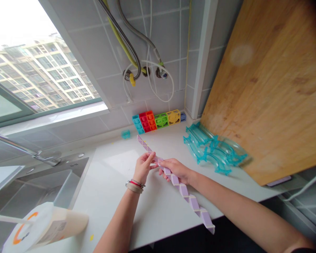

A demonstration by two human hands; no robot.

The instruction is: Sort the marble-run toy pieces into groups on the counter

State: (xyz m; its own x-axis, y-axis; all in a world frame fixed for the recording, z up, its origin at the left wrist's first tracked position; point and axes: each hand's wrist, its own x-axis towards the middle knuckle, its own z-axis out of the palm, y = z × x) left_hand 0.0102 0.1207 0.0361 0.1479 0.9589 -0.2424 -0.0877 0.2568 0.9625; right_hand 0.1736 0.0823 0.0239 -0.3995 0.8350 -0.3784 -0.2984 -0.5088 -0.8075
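Note:
A long lilac-and-white snake puzzle made of linked wedges stretches diagonally above the white counter. Its far end points at the colourful blocks by the wall, and its near end reaches past the counter's front edge. My left hand, with bracelets at the wrist, pinches the puzzle a little beyond its middle. Close beside it, my right hand is closed around the adjoining segments. The fingertips of both hands nearly meet, and some fingers are hidden behind the puzzle.
Turquoise transparent track pieces lie at right, before a leaning wooden board. Colourful blocks line the wall, with a small turquoise piece to their left. A lidded drink cup stands near the sink and faucet.

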